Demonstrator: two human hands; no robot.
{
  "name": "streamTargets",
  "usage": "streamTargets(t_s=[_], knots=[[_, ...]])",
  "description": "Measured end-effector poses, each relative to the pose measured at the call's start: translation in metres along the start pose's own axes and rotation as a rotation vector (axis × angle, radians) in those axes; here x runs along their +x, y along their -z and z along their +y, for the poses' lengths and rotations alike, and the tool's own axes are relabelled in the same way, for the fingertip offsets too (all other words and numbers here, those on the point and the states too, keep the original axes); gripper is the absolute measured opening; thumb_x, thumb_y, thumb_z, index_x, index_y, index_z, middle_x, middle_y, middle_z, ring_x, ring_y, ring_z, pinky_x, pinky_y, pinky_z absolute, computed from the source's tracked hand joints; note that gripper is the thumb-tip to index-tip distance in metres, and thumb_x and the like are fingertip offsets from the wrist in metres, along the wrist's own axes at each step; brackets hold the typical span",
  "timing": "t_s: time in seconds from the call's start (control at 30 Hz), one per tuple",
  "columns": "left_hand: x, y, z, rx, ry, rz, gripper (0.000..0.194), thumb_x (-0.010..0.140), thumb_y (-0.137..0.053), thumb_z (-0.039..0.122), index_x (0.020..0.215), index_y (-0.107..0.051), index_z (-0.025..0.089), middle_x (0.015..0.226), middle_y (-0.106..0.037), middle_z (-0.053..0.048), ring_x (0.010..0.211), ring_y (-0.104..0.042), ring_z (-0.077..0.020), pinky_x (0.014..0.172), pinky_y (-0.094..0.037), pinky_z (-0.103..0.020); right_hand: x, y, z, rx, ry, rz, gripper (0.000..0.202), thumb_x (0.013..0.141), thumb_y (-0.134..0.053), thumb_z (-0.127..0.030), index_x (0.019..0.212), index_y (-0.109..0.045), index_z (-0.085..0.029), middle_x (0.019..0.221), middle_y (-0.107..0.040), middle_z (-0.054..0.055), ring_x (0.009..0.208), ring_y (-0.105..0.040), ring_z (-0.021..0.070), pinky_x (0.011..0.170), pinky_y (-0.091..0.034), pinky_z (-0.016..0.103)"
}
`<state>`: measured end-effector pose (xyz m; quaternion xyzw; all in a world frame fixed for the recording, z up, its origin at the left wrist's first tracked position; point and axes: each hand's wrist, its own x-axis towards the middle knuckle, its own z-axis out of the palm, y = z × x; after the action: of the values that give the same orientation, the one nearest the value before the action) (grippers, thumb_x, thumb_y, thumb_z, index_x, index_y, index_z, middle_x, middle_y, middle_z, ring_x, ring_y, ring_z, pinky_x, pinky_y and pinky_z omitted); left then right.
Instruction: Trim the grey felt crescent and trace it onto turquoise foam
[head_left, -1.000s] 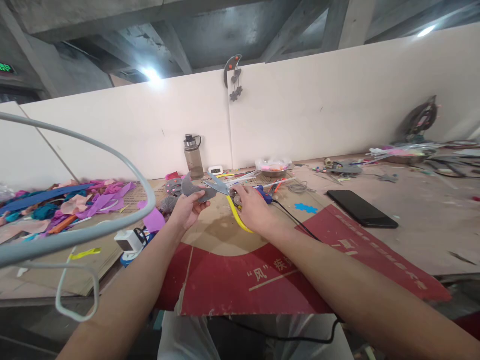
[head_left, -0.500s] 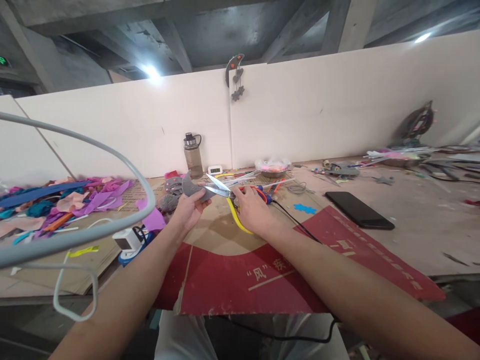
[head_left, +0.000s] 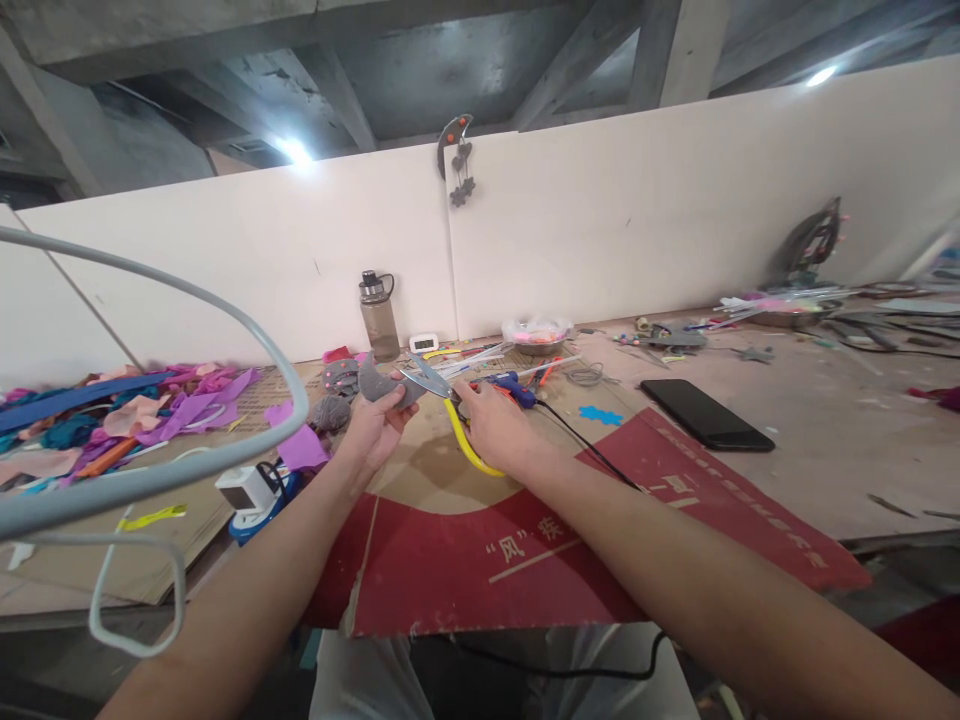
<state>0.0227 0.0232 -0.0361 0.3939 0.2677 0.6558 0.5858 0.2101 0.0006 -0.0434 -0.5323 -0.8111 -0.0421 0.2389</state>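
Note:
A curved piece of grey felt (head_left: 379,382) is pinched between the thumb and fingers of my left hand (head_left: 380,425). My right hand (head_left: 491,420) grips a pair of scissors (head_left: 430,378), whose silver blades point left and lie close together at the felt's right part. One yellow handle loop (head_left: 466,445) hangs below my right hand. Both hands are above the brown and red cardboard (head_left: 495,570). Just left of my left hand are a ball of grey yarn (head_left: 330,412) and a grey piece with pink dots (head_left: 341,377).
A blue glue gun (head_left: 517,388) with a black cord lies behind my right hand. A phone (head_left: 705,414) is at the right. Further back stand a bottle (head_left: 379,318) and a small bowl (head_left: 538,346). Felt scraps (head_left: 135,410), a white charger (head_left: 246,490) and a grey tube (head_left: 281,370) are at left.
The scissor blades, spread wide before, are now nearly together at the felt. The whole view has shifted slightly, moving the background a little to the left.

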Motion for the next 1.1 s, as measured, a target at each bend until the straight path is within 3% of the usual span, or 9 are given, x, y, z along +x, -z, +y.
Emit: streamTargets(t_s=[0.27, 0.63, 0.87, 1.1], knots=[[0.0005, 0.0014, -0.004, -0.027, 0.004, 0.008, 0.03, 0.066, -0.075, 0.008, 0.092, -0.062, 0.019, 0.088, -0.068, 0.001, 0.074, -0.062, -0.0112, 0.061, -0.05, -0.023, 0.0003, -0.001, -0.002, -0.084, -0.03, -0.038, 0.037, 0.094, -0.036, -0.027, 0.13, -0.044, -0.021, 0.103, -0.058, 0.015, 0.085, -0.061, 0.0246, 0.071, -0.043, 0.032], [0.0024, 0.0026, -0.0065, -0.058, 0.042, 0.047, 0.021, 0.069, -0.071, 0.006, 0.085, -0.062, 0.017, 0.089, -0.069, 0.0, 0.073, -0.062, -0.0111, 0.061, -0.051, -0.023, 0.0006, 0.0001, -0.0051, -0.122, -0.027, -0.005, 0.036, 0.089, -0.04, -0.02, 0.125, -0.046, -0.02, 0.098, -0.062, 0.014, 0.08, -0.063, 0.0249, 0.064, -0.043, 0.03], [0.0001, -0.0017, -0.0061, -0.055, 0.034, 0.06, 0.019, 0.072, -0.067, 0.005, 0.084, -0.061, 0.018, 0.085, -0.068, -0.001, 0.075, -0.064, -0.0126, 0.059, -0.048, -0.022, -0.001, -0.0006, -0.0034, -0.112, -0.023, 0.001, 0.039, 0.09, -0.04, -0.022, 0.129, -0.044, -0.021, 0.103, -0.059, 0.015, 0.085, -0.061, 0.0259, 0.069, -0.043, 0.032], [0.0023, -0.0006, -0.0072, -0.096, 0.023, 0.07, 0.02, 0.071, -0.07, 0.006, 0.087, -0.064, 0.017, 0.081, -0.069, 0.0, 0.068, -0.061, -0.0105, 0.058, -0.048, -0.024, -0.0027, 0.0028, -0.0045, -0.046, -0.017, 0.088, 0.047, 0.086, -0.053, -0.028, 0.131, -0.043, -0.021, 0.117, -0.052, 0.016, 0.102, -0.054, 0.0284, 0.085, -0.042, 0.037]])
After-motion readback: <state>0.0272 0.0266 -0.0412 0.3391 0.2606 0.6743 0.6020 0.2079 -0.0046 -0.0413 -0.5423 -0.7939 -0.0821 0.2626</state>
